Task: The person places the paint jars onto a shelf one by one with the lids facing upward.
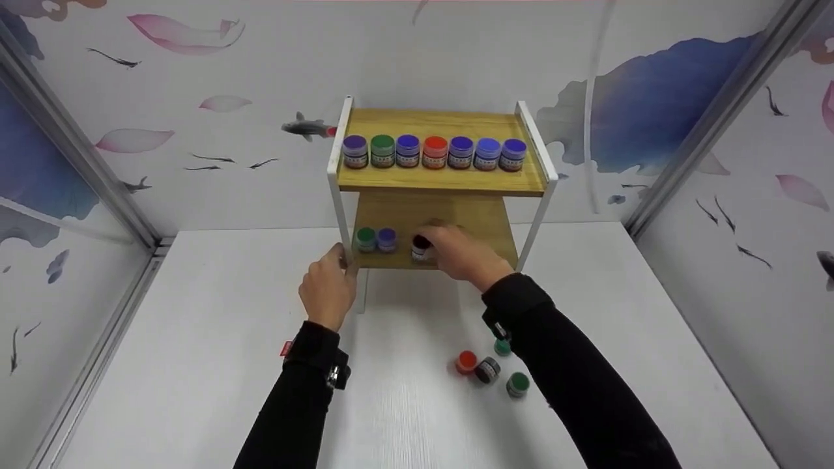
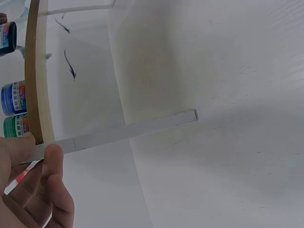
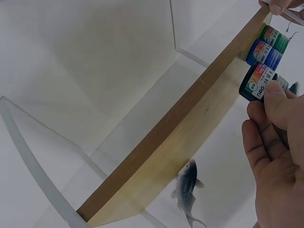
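My right hand (image 1: 466, 255) pinches a dark-lidded paint jar (image 1: 420, 247) between thumb and fingers over the lower shelf board (image 1: 449, 215). In the left wrist view a small gap shows between that jar (image 2: 6, 38) and the board. To its left, a green-lidded jar (image 1: 366, 240) and a blue-purple-lidded jar (image 1: 387, 240) stand side by side on the same board. My left hand (image 1: 328, 290) holds the rack's white left leg (image 2: 128, 133) by the lower board's front corner, thumb on one side and fingers on the other.
Several paint jars with purple, green, blue and red lids line the upper shelf (image 1: 443, 182). On the white table (image 1: 228, 326), near my right forearm, lie a red-lidded jar (image 1: 466, 362), a tipped dark jar (image 1: 488, 370) and green-lidded jars (image 1: 518, 384). Printed walls (image 1: 280, 58) enclose the table.
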Tool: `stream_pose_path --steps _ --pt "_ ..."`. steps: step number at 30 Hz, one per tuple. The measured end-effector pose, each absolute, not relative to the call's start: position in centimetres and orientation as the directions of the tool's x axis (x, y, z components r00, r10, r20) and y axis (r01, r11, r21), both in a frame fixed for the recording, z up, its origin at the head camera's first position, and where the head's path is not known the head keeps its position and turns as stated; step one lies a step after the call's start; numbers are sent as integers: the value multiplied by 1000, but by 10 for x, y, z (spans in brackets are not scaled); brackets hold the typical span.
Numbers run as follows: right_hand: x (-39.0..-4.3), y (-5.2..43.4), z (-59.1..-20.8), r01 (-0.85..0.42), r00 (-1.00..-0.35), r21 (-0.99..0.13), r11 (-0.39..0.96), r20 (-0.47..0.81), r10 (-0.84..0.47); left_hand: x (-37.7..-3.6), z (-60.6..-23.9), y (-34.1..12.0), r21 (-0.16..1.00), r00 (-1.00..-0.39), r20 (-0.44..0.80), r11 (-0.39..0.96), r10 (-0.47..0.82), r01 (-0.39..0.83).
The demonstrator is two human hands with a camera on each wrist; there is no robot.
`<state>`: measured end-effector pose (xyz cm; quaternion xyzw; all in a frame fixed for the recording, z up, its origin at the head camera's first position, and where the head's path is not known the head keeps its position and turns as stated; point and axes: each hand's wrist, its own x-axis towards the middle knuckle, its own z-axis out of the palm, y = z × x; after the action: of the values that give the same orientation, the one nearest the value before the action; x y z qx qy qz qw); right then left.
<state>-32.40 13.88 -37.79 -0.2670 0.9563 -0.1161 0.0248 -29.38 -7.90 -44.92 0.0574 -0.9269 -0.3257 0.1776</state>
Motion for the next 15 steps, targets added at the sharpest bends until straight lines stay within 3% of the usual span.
stream_pose_path --steps 15 --pt "-346 121 -390 -471 -873 -273 839 4 -489 -294 -450 -80 625 -922 310 780 -230 16"
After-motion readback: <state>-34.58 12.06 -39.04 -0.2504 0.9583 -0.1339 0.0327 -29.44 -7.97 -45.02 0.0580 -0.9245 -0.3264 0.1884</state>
